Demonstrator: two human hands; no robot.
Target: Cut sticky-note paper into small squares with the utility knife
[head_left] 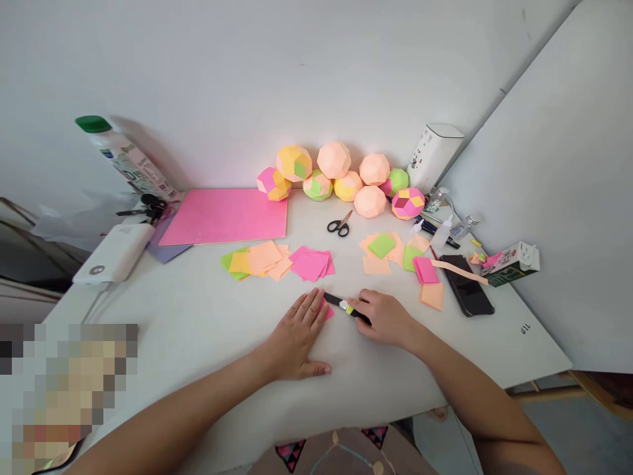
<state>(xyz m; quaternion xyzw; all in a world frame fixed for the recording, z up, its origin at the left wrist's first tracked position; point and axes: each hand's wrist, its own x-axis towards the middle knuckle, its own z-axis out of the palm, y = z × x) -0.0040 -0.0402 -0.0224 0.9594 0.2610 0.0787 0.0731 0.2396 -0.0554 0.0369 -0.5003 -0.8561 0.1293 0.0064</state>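
Note:
My left hand lies flat on the white table with its fingers stretched out, pressing on a small pink paper that is mostly hidden under it. A black utility knife with a light green part is gripped in my right hand, its tip beside my left fingertips. Just beyond my hands is a fanned pile of pink paper squares. Left of that, peach squares overlap yellow and green ones. A pair of black-handled scissors rests farther back.
Several faceted paper balls line the wall. A large pink sheet lies back left, near a white box and a green-capped bottle. To the right are more paper squares, a black phone and a small carton.

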